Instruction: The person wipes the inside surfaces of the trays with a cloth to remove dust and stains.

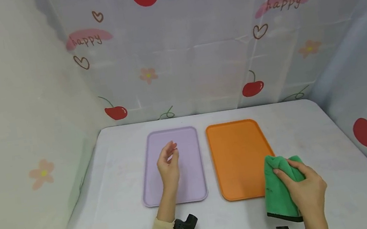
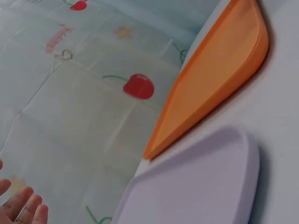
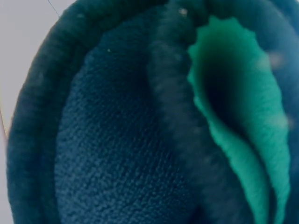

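A green cloth (image 1: 281, 194) with a dark edge hangs folded from my right hand (image 1: 304, 185), which pinches its upper part between thumb and fingers. It overlaps the near right corner of the orange tray (image 1: 241, 161) in the head view. Close up, the cloth (image 3: 121, 130) fills most of the right wrist view and hides the hand. My left hand (image 1: 169, 167) appears over the lilac tray (image 1: 192, 176), fingers loosely bent and holding nothing. Only the fingertips (image 2: 28, 207) of that hand show in the left wrist view.
Both trays lie side by side on a white-covered table (image 1: 117, 170), the lilac one on the left. Behind the table hangs a pale curtain (image 1: 195, 70) printed with cherries, hearts and flowers; similar sheets line both sides. A black wrist device (image 1: 186, 223) sits at my left cuff.
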